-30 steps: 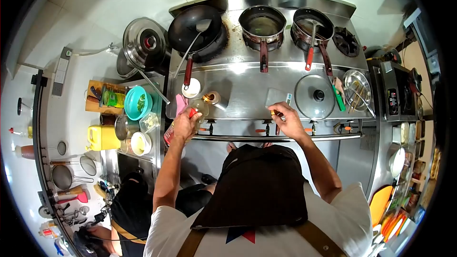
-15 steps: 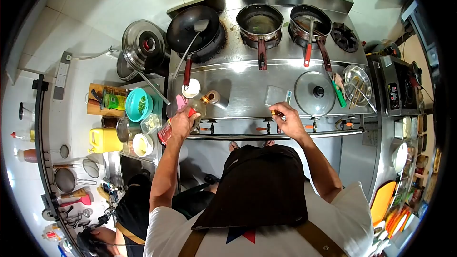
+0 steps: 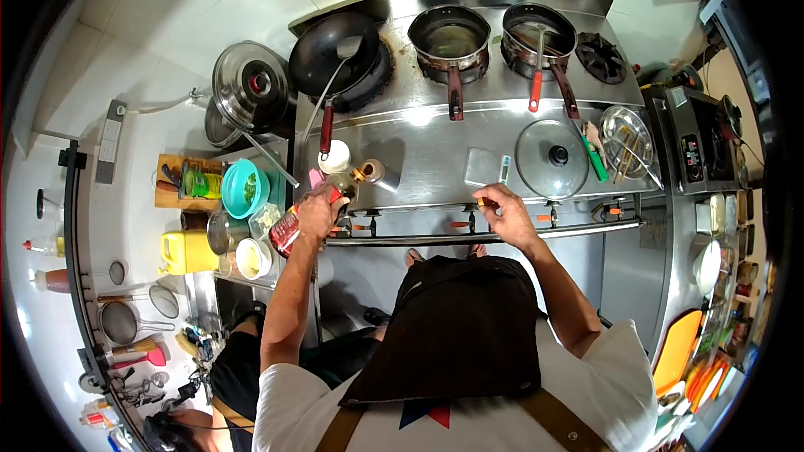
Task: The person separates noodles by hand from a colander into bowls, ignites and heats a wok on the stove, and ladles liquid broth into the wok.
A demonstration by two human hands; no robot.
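Observation:
My left hand (image 3: 316, 211) is closed around a bottle with a red label (image 3: 286, 231), held slanted at the counter's front left edge. Just past those fingers is a clear glass container (image 3: 342, 185), partly covered by the hand. Beside it are an orange-topped bottle (image 3: 359, 174), a jar (image 3: 378, 174) and a white bowl (image 3: 334, 156). My right hand (image 3: 507, 216) is raised over the front rail, fingertips pinching a small yellow cap-like piece (image 3: 483, 201). Behind this hand lie a flat clear tray (image 3: 481, 166) and a small thermometer-like stick (image 3: 505, 169).
On the stove stand a wok (image 3: 322, 50) and two pans (image 3: 450, 33), (image 3: 536, 27), handles toward me. A glass lid (image 3: 544, 172) and a steel bowl (image 3: 626, 125) are at the right. Left are a turquoise bowl (image 3: 234, 176) and yellow jug (image 3: 188, 253). Another person (image 3: 234, 372) is low left.
The bottle in my left hand has tipped slightly, with more of its red label showing. My right hand keeps its pinch. The other person has shifted lower, and the view has moved slightly.

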